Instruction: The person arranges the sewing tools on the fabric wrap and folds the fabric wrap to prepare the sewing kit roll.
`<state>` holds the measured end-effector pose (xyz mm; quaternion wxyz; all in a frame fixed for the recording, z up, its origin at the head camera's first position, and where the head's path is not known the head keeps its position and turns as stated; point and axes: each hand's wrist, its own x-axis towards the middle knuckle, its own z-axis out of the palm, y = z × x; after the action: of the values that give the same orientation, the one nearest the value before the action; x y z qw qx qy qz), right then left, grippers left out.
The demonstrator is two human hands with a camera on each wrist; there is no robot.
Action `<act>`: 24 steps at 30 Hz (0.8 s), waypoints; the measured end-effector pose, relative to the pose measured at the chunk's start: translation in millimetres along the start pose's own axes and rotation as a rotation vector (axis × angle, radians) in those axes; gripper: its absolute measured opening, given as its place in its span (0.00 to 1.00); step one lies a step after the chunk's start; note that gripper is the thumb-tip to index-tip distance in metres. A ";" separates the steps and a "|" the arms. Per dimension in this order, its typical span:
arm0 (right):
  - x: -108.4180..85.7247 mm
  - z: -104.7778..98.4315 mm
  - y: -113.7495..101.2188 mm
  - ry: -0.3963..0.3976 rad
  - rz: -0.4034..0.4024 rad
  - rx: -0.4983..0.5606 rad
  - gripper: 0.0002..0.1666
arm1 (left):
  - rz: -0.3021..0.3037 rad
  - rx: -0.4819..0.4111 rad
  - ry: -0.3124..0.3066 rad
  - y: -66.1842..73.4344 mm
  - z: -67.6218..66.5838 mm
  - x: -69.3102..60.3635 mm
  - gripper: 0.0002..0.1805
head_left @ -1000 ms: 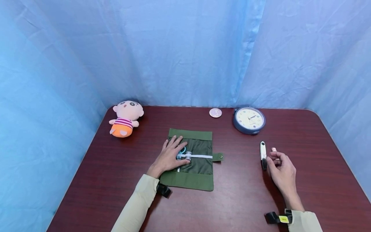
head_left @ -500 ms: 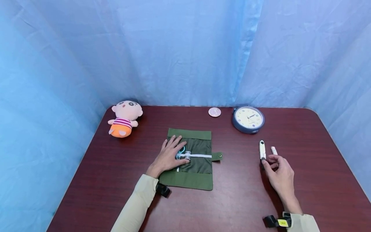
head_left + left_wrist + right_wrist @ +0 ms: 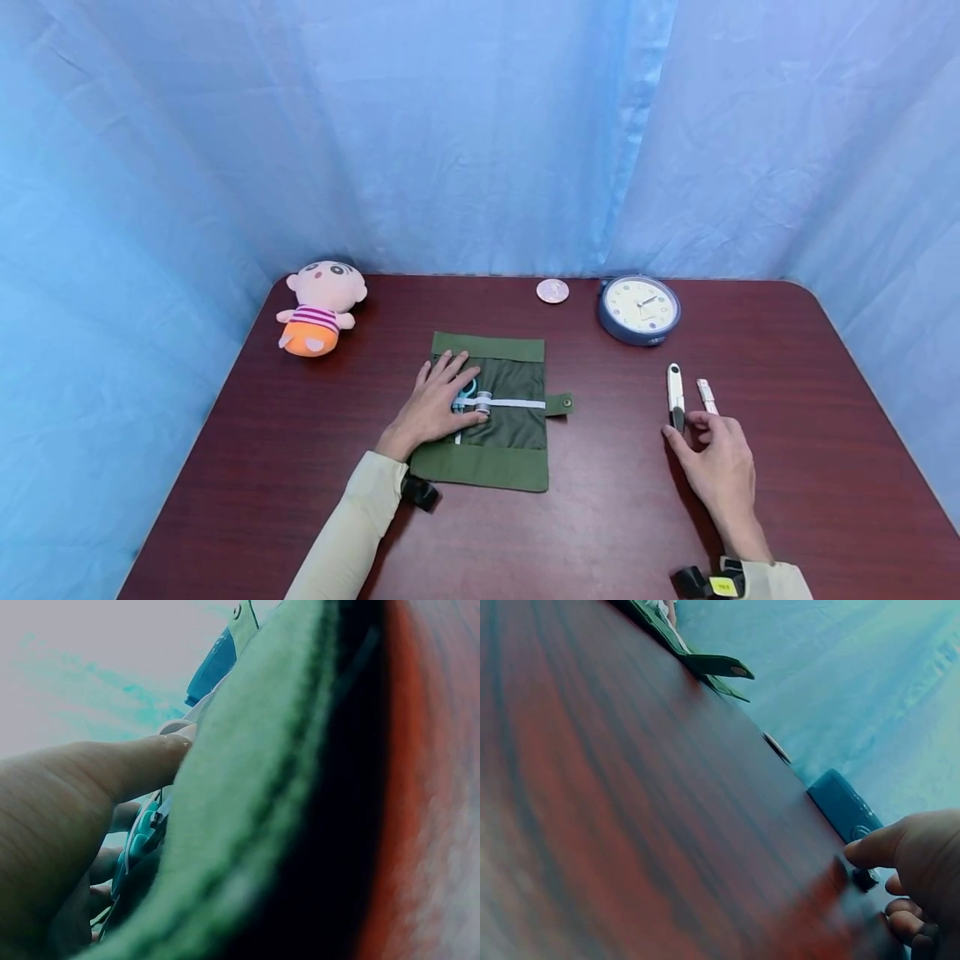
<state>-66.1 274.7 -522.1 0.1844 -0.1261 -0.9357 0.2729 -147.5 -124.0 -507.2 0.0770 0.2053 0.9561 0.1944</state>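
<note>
Two cream fabric sleeves point(image 3: 348, 533), bottom edge of the frame, each with a black wrist-worn camera point(image 3: 420, 493) at the cuff. One dark red wood-grain tabletop point(image 3: 600, 508), beneath all items. One left hand point(image 3: 431, 410), left of centre, palm down, fingers spread over the left part of an opened dark green fabric pouch point(image 3: 495, 468); thumb tip at the lower end of a silver-grey thread spool point(image 3: 483, 403). Spool and light-blue-handled scissors point(image 3: 470, 388) side by side under a white elastic band point(image 3: 521, 404); snap tab point(image 3: 558, 405) extending rightward. One right hand point(image 3: 722, 471), lower right, fingers bent, thumb and forefinger about the black end of a slim white-and-black tool point(image 3: 675, 387); whether they touch it cannot be told. One small white stick point(image 3: 706, 396), just right of the tool. One plush doll, orange shorts, striped top point(image 3: 313, 312), left. One round blue-rimmed clock point(image 3: 640, 310), right of centre. One pale pink disc point(image 3: 552, 291), near the far edge. Light blue curtain point(image 3: 465, 150), upper frame.
</note>
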 end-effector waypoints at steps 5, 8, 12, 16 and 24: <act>-3.9 -0.4 -1.9 -0.028 0.031 -0.026 0.20 | 0.001 -0.002 0.003 -0.3 0.5 0.1 0.42; -4.0 -0.1 -1.9 -0.023 0.048 -0.032 0.18 | 0.001 -0.005 0.006 -0.2 0.2 0.2 0.42; -3.0 0.8 -1.0 0.004 0.038 -0.032 0.16 | 0.000 -0.008 0.008 -0.1 -0.4 0.1 0.42; -2.0 1.2 0.1 0.037 0.015 -0.025 0.14 | 0.000 -0.008 0.008 -0.6 -0.1 -0.1 0.42; -1.1 -1.1 2.6 0.063 -0.014 -0.006 0.12 | 0.001 -0.003 0.006 -1.0 0.8 0.4 0.42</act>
<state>-64.3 276.9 -523.0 0.2151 -0.1288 -0.9311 0.2650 -148.1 -124.4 -508.4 0.0746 0.2050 0.9560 0.1963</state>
